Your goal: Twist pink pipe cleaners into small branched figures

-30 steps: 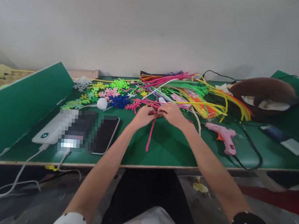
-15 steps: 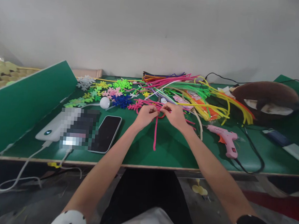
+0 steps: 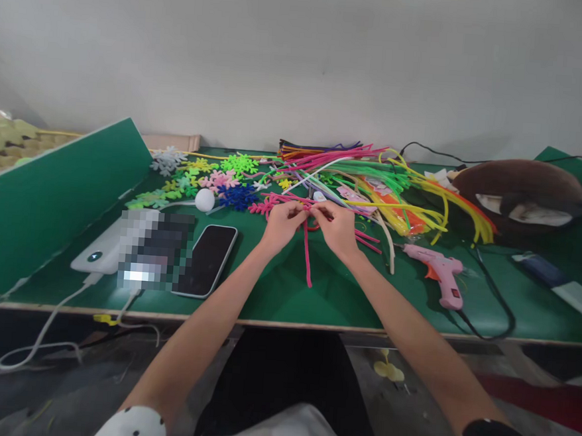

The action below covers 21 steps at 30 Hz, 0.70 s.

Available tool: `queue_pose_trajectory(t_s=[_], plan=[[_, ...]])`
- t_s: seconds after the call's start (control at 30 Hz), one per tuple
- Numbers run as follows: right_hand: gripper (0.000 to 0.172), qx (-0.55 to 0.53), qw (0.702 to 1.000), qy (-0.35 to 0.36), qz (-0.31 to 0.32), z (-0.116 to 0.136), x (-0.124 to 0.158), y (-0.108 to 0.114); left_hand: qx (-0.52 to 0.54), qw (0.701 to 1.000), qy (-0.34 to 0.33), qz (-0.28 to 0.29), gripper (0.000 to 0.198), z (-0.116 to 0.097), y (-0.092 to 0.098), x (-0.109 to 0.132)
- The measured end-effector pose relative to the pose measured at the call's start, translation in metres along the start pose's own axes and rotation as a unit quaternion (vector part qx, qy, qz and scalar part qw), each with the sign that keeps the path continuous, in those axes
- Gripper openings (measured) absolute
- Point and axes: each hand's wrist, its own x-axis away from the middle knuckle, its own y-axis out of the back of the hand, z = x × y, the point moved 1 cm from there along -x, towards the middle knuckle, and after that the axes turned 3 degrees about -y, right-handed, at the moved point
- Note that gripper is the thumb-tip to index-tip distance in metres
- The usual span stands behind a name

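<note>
My left hand and my right hand meet over the middle of the green table, fingers pinched together on a pink pipe cleaner. Its free end hangs down toward me between the hands. Just behind my hands lies a big loose pile of pipe cleaners in pink, green, yellow and orange.
Foam snowflake shapes and a white ball lie to the back left. A phone and a white power bank sit left, a pink glue gun with its black cord right. A brown plush thing is at far right, a green board at left.
The hanging end of the pink pipe cleaner has swung from left to right under my hands. Both hands stayed together and drew slightly closer.
</note>
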Motion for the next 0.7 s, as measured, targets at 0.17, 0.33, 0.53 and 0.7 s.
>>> queue_pose_trajectory(t_s=[0.17,0.33,0.53,0.7], plan=[[0.022,-0.029,0.999,0.0,-0.014,0.0,0.004,-0.005,0.023,0.999,-0.011,-0.03,0.014,0.001,0.003,-0.001],[0.028,-0.03,0.999,-0.024,0.007,0.001,0.006,-0.008,0.062,0.996,-0.005,-0.062,0.013,-0.001,0.004,-0.001],[0.026,-0.066,0.996,-0.053,-0.014,0.0,0.008,-0.013,0.114,0.988,0.018,-0.106,0.012,-0.003,0.003,-0.001],[0.024,-0.05,0.998,-0.033,-0.033,0.001,0.01,-0.015,0.148,0.981,0.035,-0.119,0.012,-0.002,0.001,-0.001]])
